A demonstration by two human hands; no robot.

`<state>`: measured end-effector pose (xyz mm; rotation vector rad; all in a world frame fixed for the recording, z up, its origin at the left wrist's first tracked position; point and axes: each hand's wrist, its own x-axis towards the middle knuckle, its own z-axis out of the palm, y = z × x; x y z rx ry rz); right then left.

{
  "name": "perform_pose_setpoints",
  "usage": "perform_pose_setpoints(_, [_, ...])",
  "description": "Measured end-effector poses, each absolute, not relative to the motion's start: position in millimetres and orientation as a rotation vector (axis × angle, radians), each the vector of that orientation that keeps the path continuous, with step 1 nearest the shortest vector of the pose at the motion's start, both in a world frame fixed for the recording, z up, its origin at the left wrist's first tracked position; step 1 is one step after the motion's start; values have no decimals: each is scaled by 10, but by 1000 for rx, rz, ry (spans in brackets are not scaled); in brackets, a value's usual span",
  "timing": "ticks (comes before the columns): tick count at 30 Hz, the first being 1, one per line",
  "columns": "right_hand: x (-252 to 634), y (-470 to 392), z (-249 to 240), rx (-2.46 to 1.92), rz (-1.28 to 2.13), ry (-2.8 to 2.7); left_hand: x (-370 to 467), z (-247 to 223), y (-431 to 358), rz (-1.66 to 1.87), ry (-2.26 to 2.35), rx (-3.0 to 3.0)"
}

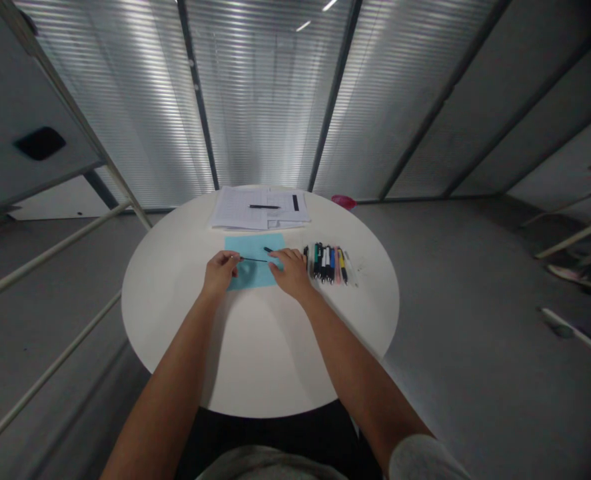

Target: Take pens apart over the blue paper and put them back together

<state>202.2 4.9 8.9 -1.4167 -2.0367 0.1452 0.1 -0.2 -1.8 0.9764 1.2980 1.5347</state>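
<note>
Pinched at its left end by the left hand (220, 270), then running rightward above or upon the blue sheet (240, 242): a thin dark stick (254, 259), perhaps a pen refill. Long axis almost side to side, dipping slightly toward the near edge of the round white table (255, 353) at its right end. Contact with the sheet, impossible to tell. Nearer to the left hand, being in its grasp; free end pointing at the right hand (292, 271), just beside its thumb, touching or apart not clear.

At the sheet's left edge, left hand closed, thumb and forefinger together on the stick, other fingers curled beneath. Just beyond the stick, toward the sheet's far right corner, a short dark piece (268, 250), slanted, right end close to the right forefinger; held or merely near, cannot tell. Over the sheet's right edge, right hand palm down, half open, fingers loosely stretched, a small gap between thumb and forefinger, no firm grip visible.

Just right of those fingers, a black pen (306, 252). Farther toward the table's right edge, a row of pens (332, 265) side by side, lengths pointing roughly from near edge to far.
</note>
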Motion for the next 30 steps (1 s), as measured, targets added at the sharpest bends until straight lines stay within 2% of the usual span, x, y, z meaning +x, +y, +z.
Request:
perform_pose_setpoints(7, [1990, 59, 56, -1346, 291, -2129, 25, 24, -25, 1531, 1318, 1042])
perform_pose_setpoints(21, [2006, 72, 63, -1372, 288, -2019, -21, -78, 35, 1558, 1316, 953])
perform_pose_setpoints(25, [1992, 73, 89, -1431, 266, -1979, -31, -102, 1, 1502, 1526, 1378])
perform_pose_setpoints(30, [1978, 59, 119, -1486, 251, -1984, -65, -112, -29, 1125, 1778, 1914])
